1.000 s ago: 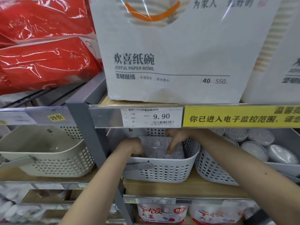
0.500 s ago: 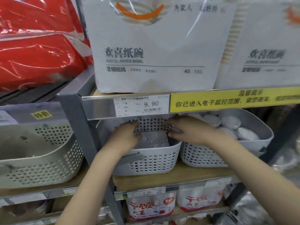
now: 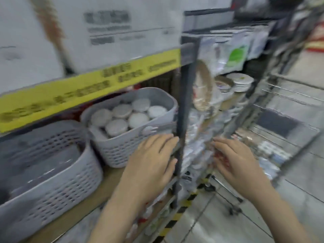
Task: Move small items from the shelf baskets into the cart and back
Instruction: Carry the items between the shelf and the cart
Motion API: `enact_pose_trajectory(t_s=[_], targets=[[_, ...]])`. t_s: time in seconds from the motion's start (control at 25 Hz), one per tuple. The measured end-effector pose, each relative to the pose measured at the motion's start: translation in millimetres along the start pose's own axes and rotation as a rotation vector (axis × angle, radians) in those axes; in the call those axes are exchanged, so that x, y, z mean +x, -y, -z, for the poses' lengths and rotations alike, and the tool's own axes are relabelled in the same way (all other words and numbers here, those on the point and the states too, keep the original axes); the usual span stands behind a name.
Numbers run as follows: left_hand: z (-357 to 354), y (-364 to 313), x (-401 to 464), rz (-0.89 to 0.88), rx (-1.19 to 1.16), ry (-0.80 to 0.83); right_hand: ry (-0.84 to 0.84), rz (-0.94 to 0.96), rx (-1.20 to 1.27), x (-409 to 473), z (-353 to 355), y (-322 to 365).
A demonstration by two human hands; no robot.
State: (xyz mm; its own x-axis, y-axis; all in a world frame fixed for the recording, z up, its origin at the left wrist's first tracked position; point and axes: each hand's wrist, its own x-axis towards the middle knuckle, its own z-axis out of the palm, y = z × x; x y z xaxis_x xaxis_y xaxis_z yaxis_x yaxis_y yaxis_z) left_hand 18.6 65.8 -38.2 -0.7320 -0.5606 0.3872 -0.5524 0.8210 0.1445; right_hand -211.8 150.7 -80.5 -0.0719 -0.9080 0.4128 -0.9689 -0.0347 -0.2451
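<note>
In the head view, strongly blurred, two grey perforated baskets stand on the wooden shelf. The left basket (image 3: 49, 165) is at the left part of the shelf, near its front edge; its inside looks dark and I cannot tell what it contains. The right basket (image 3: 129, 123) is beside it, nearer to the dark upright post (image 3: 184, 109) at the right end of the shelf, and it is full of small round white lidded items (image 3: 121, 118).

The left hand (image 3: 152, 165) is in front of the right basket's near right corner, just beside the post, with fingers straight and loosely spread; it seems to hold nothing. The right hand (image 3: 240, 162) is to the right of the post, fingers also extended. Something crinkled and transparent (image 3: 203, 151) shows between the two hands, but I cannot tell whether the hands carry it or it belongs to the shelf behind.

The wire cart (image 3: 280, 130) is at the right, and small packs already lie on its floor.

I judge the step is the transfer toward the cart. To do it well, keep the load clear of the post, bring both hands over the cart rim, and lower before releasing.
</note>
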Motion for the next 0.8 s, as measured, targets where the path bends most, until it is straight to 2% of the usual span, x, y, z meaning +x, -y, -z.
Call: enact_pose_trajectory(t_s=[0.24, 0.4, 0.64, 0.8], targets=[[-109, -95, 97, -0.137, -0.301, 0.279, 0.085, -0.537, -0.018, -101, 15, -123], [-185, -131, 136, -0.096, -0.370, 0.471, 0.143, -0.754, 0.058, -134, 17, -174], [-268, -129, 163, 0.030, -0.413, 0.707, 0.278, -0.870, 0.214, -143, -14, -220], [-307, -111, 202, 0.128, -0.413, 0.766, 0.366, -0.904, 0.291, -119, -37, -251]])
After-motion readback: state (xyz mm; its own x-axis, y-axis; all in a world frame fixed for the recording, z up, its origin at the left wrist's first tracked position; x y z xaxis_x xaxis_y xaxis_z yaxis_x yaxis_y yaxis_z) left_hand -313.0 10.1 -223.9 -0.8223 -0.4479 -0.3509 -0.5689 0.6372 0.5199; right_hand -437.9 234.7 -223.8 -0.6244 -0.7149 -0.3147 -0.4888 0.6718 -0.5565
